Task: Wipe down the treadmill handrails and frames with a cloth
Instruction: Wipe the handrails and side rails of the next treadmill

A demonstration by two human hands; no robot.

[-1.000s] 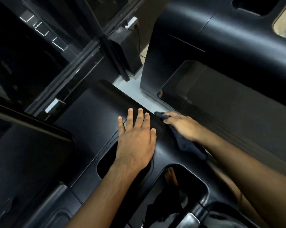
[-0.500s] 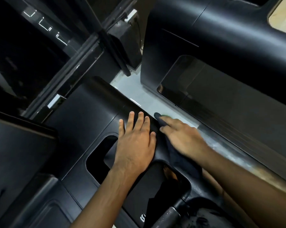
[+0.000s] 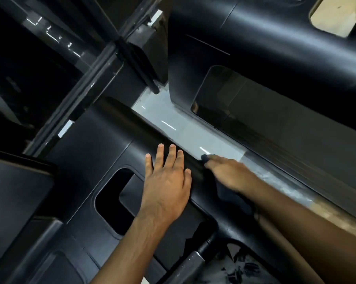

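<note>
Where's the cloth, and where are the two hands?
cloth [image 3: 204, 157], head view, dark tip at the fingertips.
left hand [image 3: 167, 181], head view, back of the hand.
right hand [image 3: 231, 174], head view, its blurred back.

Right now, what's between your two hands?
Only a bare strip of the black treadmill frame lies between the left hand and right hand, seen in the head view.

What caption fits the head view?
Left hand flat on the black treadmill frame; right hand presses a dark cloth beside it.

Pale, glossy floor strip [image 3: 193, 138] — thin white light streaks [image 3: 168, 125] mirrored in it — under dim lighting.
</note>
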